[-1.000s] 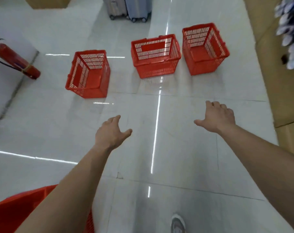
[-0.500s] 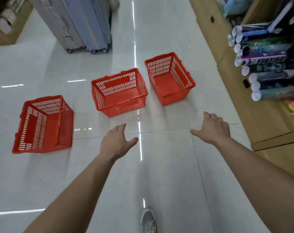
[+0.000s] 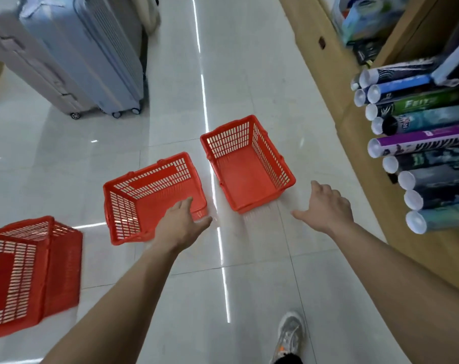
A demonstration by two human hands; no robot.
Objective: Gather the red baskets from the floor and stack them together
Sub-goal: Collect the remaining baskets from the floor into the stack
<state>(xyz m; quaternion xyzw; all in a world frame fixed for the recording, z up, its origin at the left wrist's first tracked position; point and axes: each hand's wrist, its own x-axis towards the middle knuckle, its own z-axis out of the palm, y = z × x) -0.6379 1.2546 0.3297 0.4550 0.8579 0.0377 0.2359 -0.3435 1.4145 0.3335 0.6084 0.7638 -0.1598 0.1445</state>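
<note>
Bare forearms, grey sneaker (image 3: 289, 334), orange accents

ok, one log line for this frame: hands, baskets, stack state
left hand: open, over middle basket | right hand: open, beside right basket | left basket: apart | stacked: none | all on floor

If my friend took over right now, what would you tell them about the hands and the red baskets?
Left hand: open, empty, over the near rim of the middle basket, not gripping yet.
Right hand: open, empty, just right of the right basket.
Baskets: three in view on the floor, all apart. The middle and right ones stand upright; the left basket looks tipped on its side.
Done: nothing stacked yet.
Left: take hold of each basket, nest them together, righting the left one.
</note>
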